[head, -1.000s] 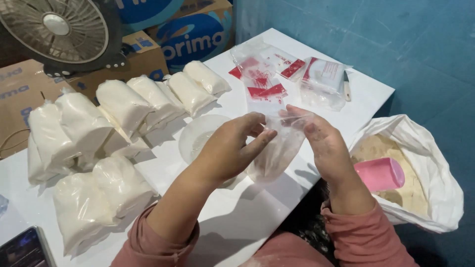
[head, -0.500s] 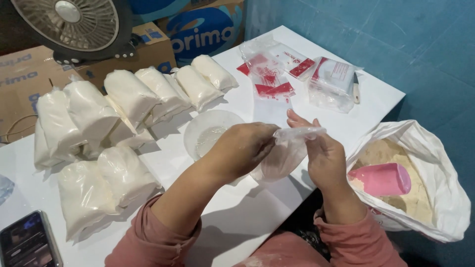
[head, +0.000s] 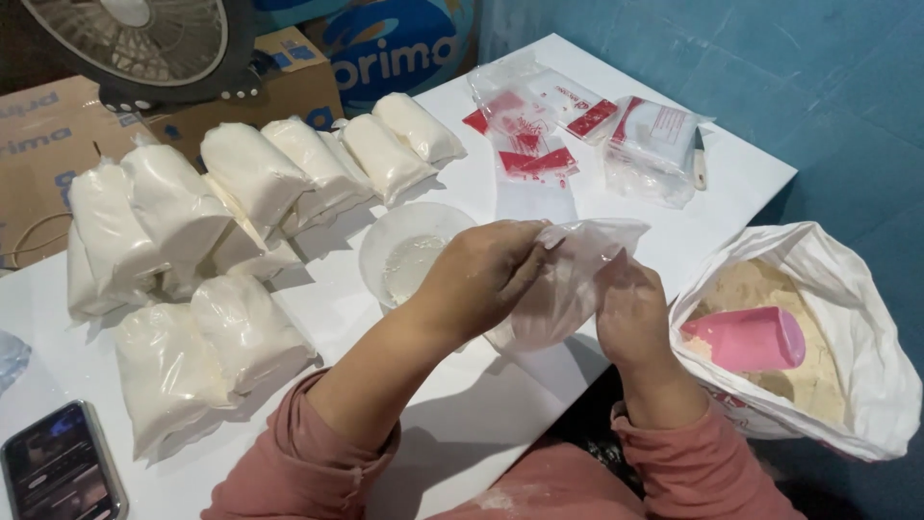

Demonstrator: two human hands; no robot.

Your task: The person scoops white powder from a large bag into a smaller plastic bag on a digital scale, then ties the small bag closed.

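Gripping plastic bag (head: 563,289), table edge (head: 539,376) below

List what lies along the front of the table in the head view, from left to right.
Phone → filled white bags → left hand → clear plastic bag held by both hands → right hand → pink cup lying in the open sack of powder.
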